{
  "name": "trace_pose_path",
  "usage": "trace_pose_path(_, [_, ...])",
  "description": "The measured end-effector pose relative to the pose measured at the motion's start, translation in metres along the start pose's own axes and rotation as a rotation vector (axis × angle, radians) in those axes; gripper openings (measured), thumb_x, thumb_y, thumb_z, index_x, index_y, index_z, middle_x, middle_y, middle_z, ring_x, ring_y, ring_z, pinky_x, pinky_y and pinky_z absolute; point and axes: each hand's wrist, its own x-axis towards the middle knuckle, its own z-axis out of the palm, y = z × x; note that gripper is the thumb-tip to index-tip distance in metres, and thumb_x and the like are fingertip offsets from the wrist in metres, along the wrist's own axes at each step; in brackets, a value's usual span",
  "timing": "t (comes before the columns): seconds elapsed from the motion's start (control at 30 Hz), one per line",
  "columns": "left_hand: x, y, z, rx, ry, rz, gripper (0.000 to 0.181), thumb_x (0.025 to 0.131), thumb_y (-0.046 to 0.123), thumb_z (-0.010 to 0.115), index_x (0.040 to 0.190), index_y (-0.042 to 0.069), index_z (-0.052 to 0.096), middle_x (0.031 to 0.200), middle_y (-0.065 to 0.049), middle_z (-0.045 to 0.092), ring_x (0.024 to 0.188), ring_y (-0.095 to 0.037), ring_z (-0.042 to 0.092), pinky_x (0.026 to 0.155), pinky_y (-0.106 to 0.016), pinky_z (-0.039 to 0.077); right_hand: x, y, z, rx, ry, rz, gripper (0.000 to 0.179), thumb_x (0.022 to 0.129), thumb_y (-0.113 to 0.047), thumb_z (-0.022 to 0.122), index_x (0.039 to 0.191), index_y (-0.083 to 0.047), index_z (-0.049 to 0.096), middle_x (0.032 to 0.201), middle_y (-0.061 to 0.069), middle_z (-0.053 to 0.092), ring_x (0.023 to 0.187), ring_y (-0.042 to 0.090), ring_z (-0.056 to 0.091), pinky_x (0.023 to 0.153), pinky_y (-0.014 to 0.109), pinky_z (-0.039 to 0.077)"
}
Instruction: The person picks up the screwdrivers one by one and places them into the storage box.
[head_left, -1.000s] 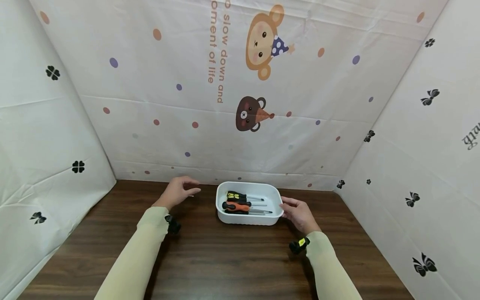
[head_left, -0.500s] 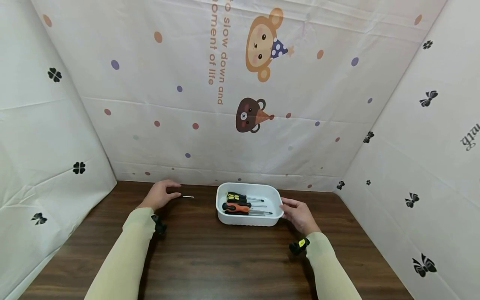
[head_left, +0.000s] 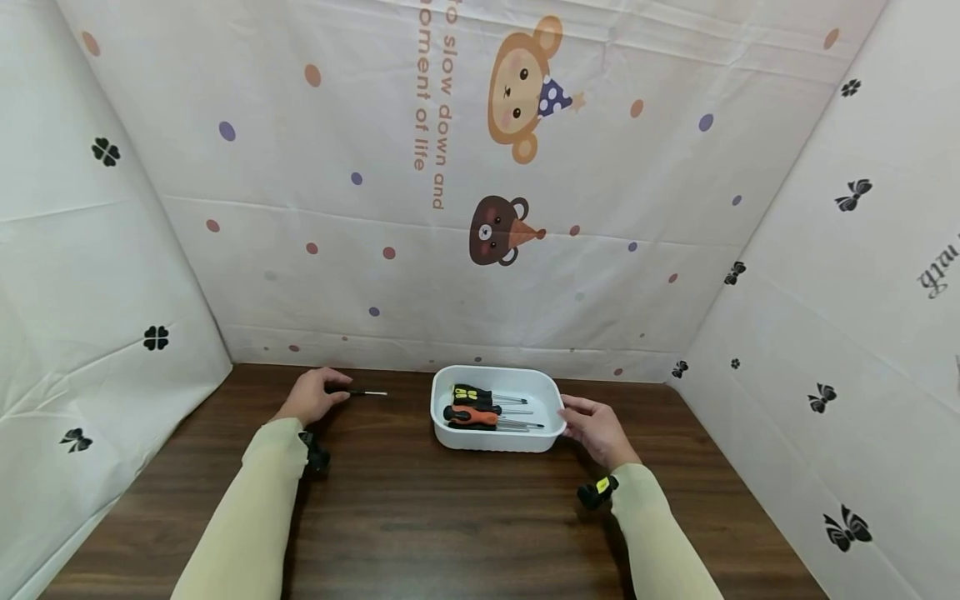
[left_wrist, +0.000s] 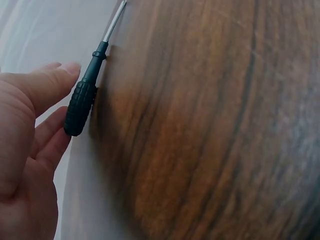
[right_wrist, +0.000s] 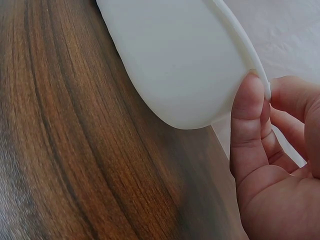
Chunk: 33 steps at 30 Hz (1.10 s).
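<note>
A small screwdriver (left_wrist: 82, 102) with a dark ribbed handle and thin metal shaft lies on the table, its tip pointing right in the head view. Around its handle is my left hand (head_left: 309, 397), thumb and fingers apart on either side; in the left wrist view the fingers pass behind the handle, and firm contact is unclear. My right hand (head_left: 597, 429) pinches the right end of a white plastic box (head_left: 551, 408), thumb inside the rim and fingers outside. Inside the box lie several screwdrivers, including an orange-and-black one (head_left: 474, 415) and a yellow-and-black one (head_left: 471, 394).
Brown wood-grain table (head_left: 450, 517) extends in front of the box. A white printed cloth (head_left: 337, 275) hangs close behind the box, with further cloth walls (head_left: 780, 358) at the left and right.
My left hand has moved left along the screwdriver, whose shaft has come into sight; the tip keeps its place. My right hand and the box have stayed put.
</note>
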Motion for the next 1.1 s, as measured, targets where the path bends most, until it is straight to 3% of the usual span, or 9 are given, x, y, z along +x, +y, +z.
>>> trace_pose_path(0.2, [0.002,-0.004,0.004,0.019,-0.008,-0.027,0.028,0.095,0.01,0.072,0.122,0.002,0.073,0.133,-0.025,0.064,0.13,-0.049,0.053,0.107,-0.063,0.044,0.0,0.001,0.0,0.0,0.0,-0.005,0.047,0.098,-0.01,0.07,0.142,0.002,0.058,0.135,0.023,0.064,0.075,0.011,0.066,0.071,0.022,0.059])
trace_pose_path(0.8, [0.002,-0.01,0.01,0.033,0.044,0.002,0.021,0.096,0.008,0.07,0.115,0.004,0.076,0.129,-0.024,0.067,0.128,-0.05,0.054,0.105,-0.064,0.045,0.003,0.002,-0.001,0.02,-0.011,-0.001,0.05,0.096,-0.01,0.072,0.142,0.003,0.058,0.129,0.02,0.068,0.074,0.012,0.066,0.071,0.023,0.06])
trace_pose_path(1.1, [0.003,-0.001,0.008,0.016,0.066,0.046,0.019,0.094,0.014,0.074,0.112,0.009,0.079,0.124,-0.02,0.072,0.122,-0.046,0.06,0.101,-0.062,0.048,0.003,0.001,-0.001,0.035,-0.005,0.011,0.049,0.096,-0.008,0.072,0.142,0.002,0.058,0.127,0.018,0.069,0.073,0.011,0.066,0.07,0.023,0.06])
